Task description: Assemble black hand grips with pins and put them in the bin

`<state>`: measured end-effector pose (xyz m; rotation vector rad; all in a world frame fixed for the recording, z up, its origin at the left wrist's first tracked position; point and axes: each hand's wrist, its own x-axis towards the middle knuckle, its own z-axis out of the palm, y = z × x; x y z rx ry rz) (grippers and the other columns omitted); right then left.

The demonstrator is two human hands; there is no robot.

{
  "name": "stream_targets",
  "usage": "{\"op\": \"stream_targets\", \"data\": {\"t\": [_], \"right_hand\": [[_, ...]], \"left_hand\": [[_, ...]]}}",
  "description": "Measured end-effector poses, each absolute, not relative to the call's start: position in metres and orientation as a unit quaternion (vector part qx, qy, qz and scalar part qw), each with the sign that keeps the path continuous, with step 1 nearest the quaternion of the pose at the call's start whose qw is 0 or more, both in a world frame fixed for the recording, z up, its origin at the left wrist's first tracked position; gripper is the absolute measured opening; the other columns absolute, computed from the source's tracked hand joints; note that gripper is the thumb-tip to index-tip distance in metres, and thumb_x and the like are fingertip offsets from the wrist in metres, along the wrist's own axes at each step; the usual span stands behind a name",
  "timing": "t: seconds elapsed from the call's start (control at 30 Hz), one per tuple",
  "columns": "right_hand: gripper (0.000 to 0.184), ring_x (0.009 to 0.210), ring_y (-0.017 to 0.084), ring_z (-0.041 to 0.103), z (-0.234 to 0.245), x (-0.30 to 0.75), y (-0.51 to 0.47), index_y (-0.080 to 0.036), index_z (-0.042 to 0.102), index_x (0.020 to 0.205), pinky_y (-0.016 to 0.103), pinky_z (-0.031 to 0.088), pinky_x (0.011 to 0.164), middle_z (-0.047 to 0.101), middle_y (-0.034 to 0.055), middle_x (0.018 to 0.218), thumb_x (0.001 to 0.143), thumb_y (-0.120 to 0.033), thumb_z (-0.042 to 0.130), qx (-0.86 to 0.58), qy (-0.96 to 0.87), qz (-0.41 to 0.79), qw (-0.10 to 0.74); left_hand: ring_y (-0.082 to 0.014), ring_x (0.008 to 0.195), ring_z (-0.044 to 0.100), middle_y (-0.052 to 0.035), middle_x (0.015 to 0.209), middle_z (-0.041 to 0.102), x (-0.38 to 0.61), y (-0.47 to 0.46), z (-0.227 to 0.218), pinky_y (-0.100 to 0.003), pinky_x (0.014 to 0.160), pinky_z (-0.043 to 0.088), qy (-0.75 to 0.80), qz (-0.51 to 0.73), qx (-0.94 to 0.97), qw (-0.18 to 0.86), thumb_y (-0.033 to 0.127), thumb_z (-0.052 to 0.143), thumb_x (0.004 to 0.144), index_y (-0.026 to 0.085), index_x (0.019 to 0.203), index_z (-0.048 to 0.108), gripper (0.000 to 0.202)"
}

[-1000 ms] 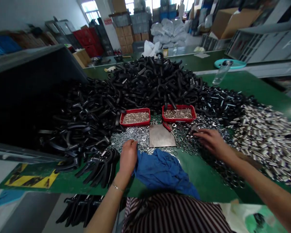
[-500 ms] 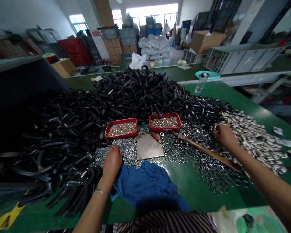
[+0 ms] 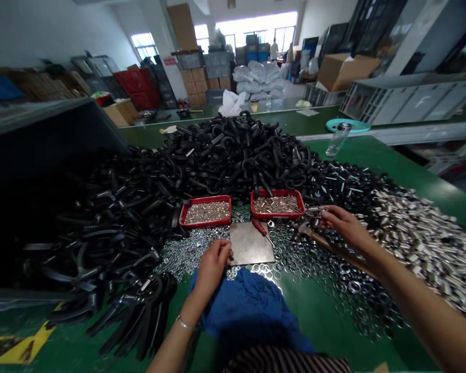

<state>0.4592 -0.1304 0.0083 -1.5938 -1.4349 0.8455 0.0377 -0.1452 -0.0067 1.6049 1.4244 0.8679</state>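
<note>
At a green bench, right grip pinching small metal part, left grip unclear, grey crate lettered F

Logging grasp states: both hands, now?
Left hand: fingers curled by the flat grey metal plate; grasp can't be told.
Right hand: closed on a small shiny silver metal piece.

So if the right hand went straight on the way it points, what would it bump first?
Probably the right red tray: its end lies just past the metal piece in the right hand. Depth is unclear, so it might pass above.
</note>
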Motion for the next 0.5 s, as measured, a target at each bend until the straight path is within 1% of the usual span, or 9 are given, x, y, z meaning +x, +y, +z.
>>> {"op": "stream_targets", "data": {"t": [0.07,0.13,0.2,0.27,0.37,0.43,0.5], "right_hand": [[0.036,0.076,0.023,0.064,0.013,0.447,-0.118,-0.024,0.066,0.096,0.036,0.052,0.069,0.069,0.0056,0.089,0.087,-0.057,0.056,-0.647,-0.621,0.267,0.353],[0.035,0.072,0.023,0.062,0.016,0.437,-0.108,-0.023,0.063,0.080,0.035,0.049,0.064,0.066,0.0059,0.078,0.084,-0.058,0.058,-0.665,-0.656,0.188,0.302],[0.037,0.066,0.022,0.060,0.018,0.429,-0.103,-0.023,0.059,0.075,0.033,0.046,0.059,0.064,0.0043,0.070,0.084,-0.059,0.056,-0.679,-0.661,0.172,0.270],[0.035,0.064,0.021,0.059,0.018,0.423,-0.101,-0.023,0.058,0.075,0.031,0.045,0.057,0.064,0.0027,0.068,0.085,-0.057,0.056,-0.683,-0.657,0.196,0.252],[0.033,0.068,0.021,0.061,0.015,0.419,-0.105,-0.023,0.060,0.079,0.031,0.048,0.059,0.067,0.0027,0.074,0.086,-0.055,0.057,-0.664,-0.651,0.258,0.262],[0.032,0.071,0.022,0.062,0.014,0.419,-0.109,-0.023,0.063,0.087,0.032,0.050,0.062,0.069,0.0033,0.079,0.088,-0.054,0.055,-0.654,-0.641,0.294,0.274],[0.033,0.074,0.022,0.064,0.014,0.421,-0.113,-0.023,0.066,0.098,0.034,0.053,0.064,0.070,0.0044,0.085,0.089,-0.052,0.055,-0.662,-0.626,0.294,0.288]], "left_hand": [[-0.0145,0.064,0.066,-0.0034,0.083,0.070,0.056,-0.141,-0.008,-0.028,0.065,0.053,0.533,0.371,0.614,0.448,0.042,0.052,0.092,0.019,0.103,0.061,0.026],[-0.0143,0.066,0.067,-0.0057,0.089,0.071,0.077,-0.133,-0.010,-0.026,0.061,0.053,0.503,0.400,0.583,0.497,0.040,0.055,0.091,0.018,0.105,0.059,0.026],[-0.0138,0.068,0.066,-0.0078,0.094,0.071,0.099,-0.125,-0.015,-0.025,0.059,0.053,0.472,0.429,0.549,0.540,0.038,0.057,0.090,0.017,0.107,0.058,0.027],[-0.0128,0.069,0.066,-0.0088,0.095,0.071,0.117,-0.120,-0.021,-0.024,0.059,0.053,0.439,0.467,0.518,0.566,0.037,0.056,0.092,0.016,0.109,0.057,0.028],[-0.0118,0.071,0.065,-0.0090,0.097,0.072,0.133,-0.119,-0.031,-0.024,0.064,0.053,0.416,0.511,0.492,0.569,0.038,0.053,0.095,0.017,0.112,0.057,0.027],[-0.0122,0.072,0.066,-0.0084,0.097,0.072,0.134,-0.123,-0.036,-0.025,0.066,0.053,0.422,0.517,0.490,0.561,0.039,0.052,0.096,0.018,0.111,0.058,0.027],[-0.0134,0.074,0.067,-0.0076,0.094,0.071,0.130,-0.127,-0.039,-0.025,0.065,0.052,0.431,0.513,0.491,0.557,0.041,0.053,0.096,0.019,0.111,0.059,0.028]]}}
